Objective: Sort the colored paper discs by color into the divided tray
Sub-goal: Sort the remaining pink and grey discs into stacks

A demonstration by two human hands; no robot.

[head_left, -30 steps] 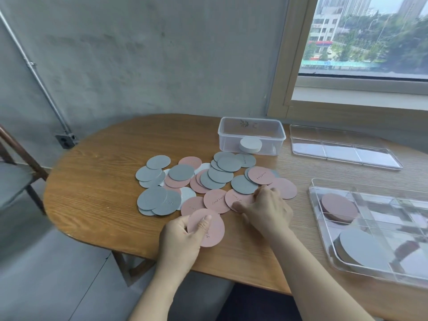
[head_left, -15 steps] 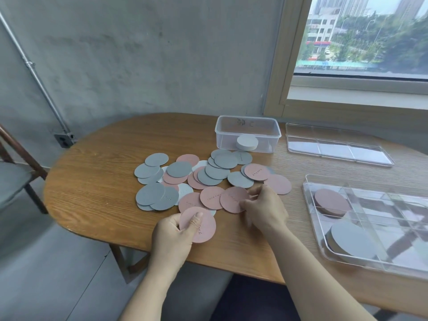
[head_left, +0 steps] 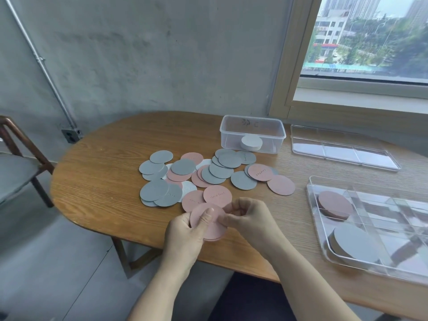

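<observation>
Fingers (head_left: 242,205) of the right hand (head_left: 253,220) are curling inward, thumb and forefinger pinching a pink disc (head_left: 228,208) by its edge. This disc is meeting the right side of a pink stack (head_left: 214,229); whether it is lying on the stack or just beside it I cannot tell. The left hand (head_left: 185,237) is gripping that stack from below, its thumb pressing down across the top, and is holding it just above the near edge of the table (head_left: 97,186).

Just beyond the hands, two pink discs with handwriting (head_left: 217,196) are lying flat and overlapping. Behind them the loose discs (head_left: 221,170) are spreading across the middle of the table in grey, pink and white, many overlapping one another. One plain pink disc (head_left: 281,184) is sitting at the right end of the spread.

To the right, near the table's front edge, the clear divided tray (head_left: 393,218) is standing well apart from the spread. A pink pile (head_left: 334,205) is resting in its far-left compartment and a grey pile (head_left: 354,243) in its near-left one.

Farther back, a clear box (head_left: 231,140) is holding a white pile (head_left: 251,142). A flat clear lid (head_left: 342,149) is lying to its right. A chair (head_left: 14,158) is standing at the left, and a window (head_left: 370,35) is showing buildings and trees at the upper right.
</observation>
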